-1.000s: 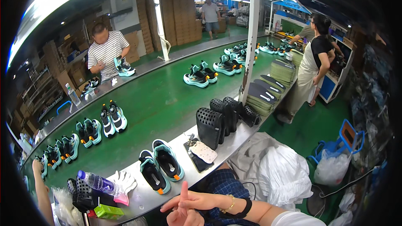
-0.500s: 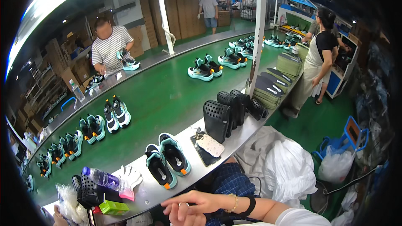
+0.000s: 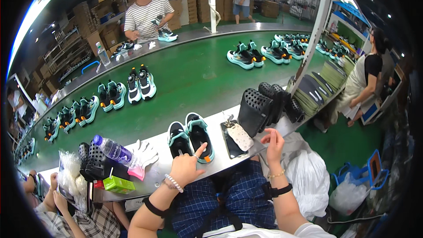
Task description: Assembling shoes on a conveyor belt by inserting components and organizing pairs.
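Left grip (image 3: 186,167) now at shoes (image 3: 197,131), hold unclear — right grip (image 3: 274,143) wide — beside green conveyor (image 3: 189,79)

Free green belt (image 3: 189,70) beyond shoe pair (image 3: 198,133), black clogs (image 3: 254,111) rightward as barrier.

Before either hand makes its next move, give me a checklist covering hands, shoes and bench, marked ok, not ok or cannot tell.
1. Right hand free: ok, nothing seen in it.
2. Left hand at the near pair of shoes: ok, over the heel end.
3. Left hand's grip on a shoe: cannot tell, its underside is hidden.
4. Near pair side by side, soles down: ok.
5. Purple-capped bottle upright: not ok, it lies tilted.
6. Bench right of the pair bare: not ok, a pale speckled case lies there.
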Available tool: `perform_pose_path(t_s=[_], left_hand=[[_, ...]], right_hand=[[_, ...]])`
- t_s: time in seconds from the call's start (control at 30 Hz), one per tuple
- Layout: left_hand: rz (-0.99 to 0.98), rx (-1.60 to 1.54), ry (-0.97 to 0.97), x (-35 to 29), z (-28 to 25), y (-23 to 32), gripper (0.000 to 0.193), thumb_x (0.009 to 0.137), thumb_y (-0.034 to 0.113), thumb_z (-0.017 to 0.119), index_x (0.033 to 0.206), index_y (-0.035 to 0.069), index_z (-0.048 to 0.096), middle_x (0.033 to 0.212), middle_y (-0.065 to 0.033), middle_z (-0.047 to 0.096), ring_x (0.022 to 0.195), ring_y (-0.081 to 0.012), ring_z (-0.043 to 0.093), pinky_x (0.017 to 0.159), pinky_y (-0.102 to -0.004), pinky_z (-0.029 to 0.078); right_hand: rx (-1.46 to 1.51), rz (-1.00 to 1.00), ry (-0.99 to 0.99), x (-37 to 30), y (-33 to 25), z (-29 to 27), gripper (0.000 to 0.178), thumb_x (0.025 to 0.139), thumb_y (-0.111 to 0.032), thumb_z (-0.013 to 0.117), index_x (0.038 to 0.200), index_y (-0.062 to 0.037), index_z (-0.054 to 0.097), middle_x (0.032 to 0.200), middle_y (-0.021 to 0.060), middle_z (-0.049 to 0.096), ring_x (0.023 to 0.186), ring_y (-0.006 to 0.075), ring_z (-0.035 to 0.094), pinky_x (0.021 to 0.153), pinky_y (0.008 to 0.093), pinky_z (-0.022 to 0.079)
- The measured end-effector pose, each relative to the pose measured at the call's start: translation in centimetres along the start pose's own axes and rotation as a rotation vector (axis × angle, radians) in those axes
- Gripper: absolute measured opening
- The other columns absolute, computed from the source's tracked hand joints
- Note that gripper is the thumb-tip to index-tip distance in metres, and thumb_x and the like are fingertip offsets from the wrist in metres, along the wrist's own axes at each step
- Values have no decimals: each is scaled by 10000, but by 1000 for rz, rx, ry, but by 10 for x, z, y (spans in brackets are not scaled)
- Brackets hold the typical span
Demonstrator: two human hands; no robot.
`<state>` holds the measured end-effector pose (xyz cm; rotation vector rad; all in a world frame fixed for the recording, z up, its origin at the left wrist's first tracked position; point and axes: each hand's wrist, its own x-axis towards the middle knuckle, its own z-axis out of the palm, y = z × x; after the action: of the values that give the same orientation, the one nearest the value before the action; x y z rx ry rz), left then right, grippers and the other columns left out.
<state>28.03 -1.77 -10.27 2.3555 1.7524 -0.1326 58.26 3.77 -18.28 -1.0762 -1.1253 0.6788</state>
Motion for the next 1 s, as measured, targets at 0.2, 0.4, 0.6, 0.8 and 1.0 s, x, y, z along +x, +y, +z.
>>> perform_pose_path(t_s=[0.2, 0.4, 0.6, 0.8, 1.0], left_hand=[[27, -206, 212, 34, 24, -32, 379, 767, 291, 750, 1060, 83, 628, 785, -160, 677, 783, -345, 671, 694, -437, 531], [14, -214, 377, 126, -42, -61, 390, 750, 284, 762, 1049, 51, 667, 878, -197, 688, 837, -364, 663, 775, -440, 529], [-185, 80, 419, 281, -100, -124, 388, 755, 334, 776, 1055, 110, 674, 894, -130, 703, 880, -290, 684, 740, -401, 558], [-366, 77, 506, 377, -55, -240, 338, 773, 320, 723, 1069, 167, 663, 1045, -131, 681, 983, -318, 646, 871, -439, 509], [-622, 29, 239, 414, -15, -212, 614, 875, 211, 558, 1456, 257, 365, 1430, -100, 455, 1394, -342, 303, 1100, -638, 204]], right_hand=[[-327, -26, 17, 8, 50, -3, 335, 995, -234, 467, 876, 6, 668, 523, 45, 562, 477, 101, 530, 473, 269, 396], [-487, -117, 44, 16, 89, -3, 324, 963, -201, 481, 810, 24, 657, 582, 160, 590, 534, 290, 608, 511, 379, 434], [-530, -249, 107, 12, 101, -2, 319, 935, -153, 444, 730, 16, 621, 662, 189, 626, 604, 374, 615, 551, 428, 451], [-556, -321, 66, 13, 98, 4, 312, 901, -146, 451, 679, 0, 616, 623, 159, 615, 564, 348, 600, 541, 415, 444], [-656, -399, 114, 15, 108, -7, 169, 795, -128, 573, 672, -13, 582, 587, 136, 570, 528, 352, 567, 509, 416, 423]])
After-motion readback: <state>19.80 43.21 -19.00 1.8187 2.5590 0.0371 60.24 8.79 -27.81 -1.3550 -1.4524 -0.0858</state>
